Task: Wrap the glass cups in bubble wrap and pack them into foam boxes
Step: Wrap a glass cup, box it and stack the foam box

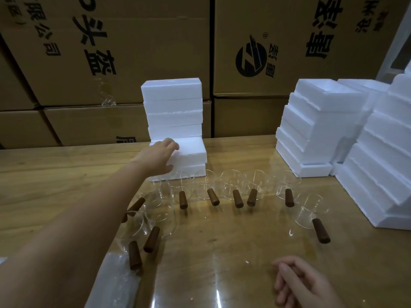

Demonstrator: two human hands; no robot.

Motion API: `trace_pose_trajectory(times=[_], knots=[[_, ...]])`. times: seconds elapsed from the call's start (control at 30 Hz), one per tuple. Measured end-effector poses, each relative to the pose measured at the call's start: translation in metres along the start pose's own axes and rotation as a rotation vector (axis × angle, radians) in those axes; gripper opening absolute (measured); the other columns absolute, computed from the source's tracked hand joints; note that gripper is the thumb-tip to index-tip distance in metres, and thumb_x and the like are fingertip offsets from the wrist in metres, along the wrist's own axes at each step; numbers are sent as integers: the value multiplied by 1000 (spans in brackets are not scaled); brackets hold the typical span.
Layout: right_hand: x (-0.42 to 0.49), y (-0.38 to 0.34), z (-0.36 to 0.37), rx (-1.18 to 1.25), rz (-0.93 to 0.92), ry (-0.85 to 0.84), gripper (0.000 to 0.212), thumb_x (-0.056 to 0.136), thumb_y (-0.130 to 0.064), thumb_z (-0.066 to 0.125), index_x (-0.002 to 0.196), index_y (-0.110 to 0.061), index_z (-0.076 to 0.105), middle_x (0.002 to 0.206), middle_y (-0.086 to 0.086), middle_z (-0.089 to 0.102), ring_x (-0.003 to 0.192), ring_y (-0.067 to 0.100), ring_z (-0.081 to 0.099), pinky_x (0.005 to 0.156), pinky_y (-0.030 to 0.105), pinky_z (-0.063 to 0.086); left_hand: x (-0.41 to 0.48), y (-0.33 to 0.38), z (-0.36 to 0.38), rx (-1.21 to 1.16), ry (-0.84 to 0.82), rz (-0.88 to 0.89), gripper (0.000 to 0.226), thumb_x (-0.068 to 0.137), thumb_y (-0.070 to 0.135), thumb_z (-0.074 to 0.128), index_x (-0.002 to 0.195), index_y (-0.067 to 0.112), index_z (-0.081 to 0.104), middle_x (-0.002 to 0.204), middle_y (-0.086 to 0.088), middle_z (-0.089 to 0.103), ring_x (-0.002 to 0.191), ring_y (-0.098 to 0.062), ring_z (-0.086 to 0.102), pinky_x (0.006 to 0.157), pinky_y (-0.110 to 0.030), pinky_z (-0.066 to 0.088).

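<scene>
Glass cups [206, 187] with brown wooden handles are being kept unwrapped in a loose row mid-table, likely for easy picking. Bubble wrap [120, 281], clear and glossy, is lying bottom left. Left hand [159, 155] is being laid, fingers spread, on the top white foam box [189, 152] of a low stack, probably to take it; no closed hold yet. Right hand [300, 283] is being rested loosely curled, empty, on the wooden table [233, 230].
</scene>
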State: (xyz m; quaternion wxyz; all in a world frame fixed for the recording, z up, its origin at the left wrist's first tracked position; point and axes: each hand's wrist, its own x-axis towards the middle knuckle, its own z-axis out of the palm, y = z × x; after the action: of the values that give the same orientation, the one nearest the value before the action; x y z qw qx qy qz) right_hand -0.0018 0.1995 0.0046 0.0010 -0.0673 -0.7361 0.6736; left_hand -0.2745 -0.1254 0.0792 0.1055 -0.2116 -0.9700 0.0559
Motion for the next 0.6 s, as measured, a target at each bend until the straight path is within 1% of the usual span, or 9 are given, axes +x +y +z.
trace_pose_trajectory(times=[0.03, 0.07, 0.13, 0.2, 0.27, 0.33, 0.4, 0.5, 0.6], knots=[[0, 0, 0, -4, 0, -1, 20, 89, 5, 55, 78, -3, 69, 56, 20, 60, 44, 31, 56, 39, 24, 42, -3, -1, -1, -45, 4, -23, 47, 85, 25, 65, 128, 17, 46, 139, -4, 38, 88, -15, 48, 67, -26, 46], [1, 0, 0, -8, 0, -3, 19, 89, 5, 55, 78, -2, 69, 56, 20, 60, 44, 31, 56, 39, 25, 42, -5, -2, -2, -69, -1, -38, 43, 86, 21, 62, 126, 16, 48, 138, -4, 39, 88, -16, 50, 67, -27, 47], [0, 0, -1, -14, 0, -10, 19, 90, 5, 54, 79, -2, 69, 57, 19, 60, 45, 30, 56, 40, 26, 43, -9, 1, -3, -86, -12, -68, 41, 87, 14, 57, 127, 18, 50, 135, -2, 46, 103, -20, 52, 80, -32, 49], [1, 0, -1, -15, 0, -18, 19, 90, 4, 54, 79, -2, 68, 57, 19, 60, 45, 30, 56, 40, 26, 43, -10, 7, -4, -2, 9, -107, 45, 85, 10, 52, 128, 21, 51, 135, 2, 50, 120, -19, 47, 102, -37, 37], [0, 0, -1, -15, 2, -26, 18, 90, 5, 54, 81, -1, 68, 57, 18, 60, 45, 29, 56, 40, 26, 43, -10, 14, -4, 105, 10, -140, 51, 83, 6, 48, 131, 23, 48, 137, 3, 49, 130, -17, 39, 113, -41, 21], [0, -1, 0, -14, -2, -32, 17, 90, 5, 53, 82, 1, 67, 56, 18, 60, 45, 30, 56, 39, 27, 43, -11, 18, -4, 139, -9, -165, 57, 82, 2, 45, 134, 24, 45, 140, 3, 46, 134, -17, 35, 113, -42, 18], [0, -2, 0, -17, -12, -34, 15, 91, 5, 52, 84, 2, 66, 56, 17, 60, 45, 30, 55, 39, 27, 43, -14, 20, -7, 166, -16, -176, 57, 83, 3, 44, 136, 24, 45, 142, -1, 42, 134, -22, 32, 111, -42, 22], [-1, -3, 0, -25, -28, -43, 15, 91, 3, 52, 85, 2, 65, 57, 16, 61, 45, 29, 55, 39, 26, 43, -19, 26, -11, 196, -45, -212, 56, 83, 8, 44, 136, 26, 45, 132, -4, 41, 121, -25, 38, 100, -39, 31], [0, -3, -1, -17, -38, -38, 15, 91, 4, 51, 85, 4, 65, 56, 15, 60, 43, 26, 55, 38, 25, 43, -23, 32, -15, 184, -111, -232, 57, 84, 8, 42, 139, 24, 40, 132, -4, 41, 119, -25, 40, 100, -40, 32]])
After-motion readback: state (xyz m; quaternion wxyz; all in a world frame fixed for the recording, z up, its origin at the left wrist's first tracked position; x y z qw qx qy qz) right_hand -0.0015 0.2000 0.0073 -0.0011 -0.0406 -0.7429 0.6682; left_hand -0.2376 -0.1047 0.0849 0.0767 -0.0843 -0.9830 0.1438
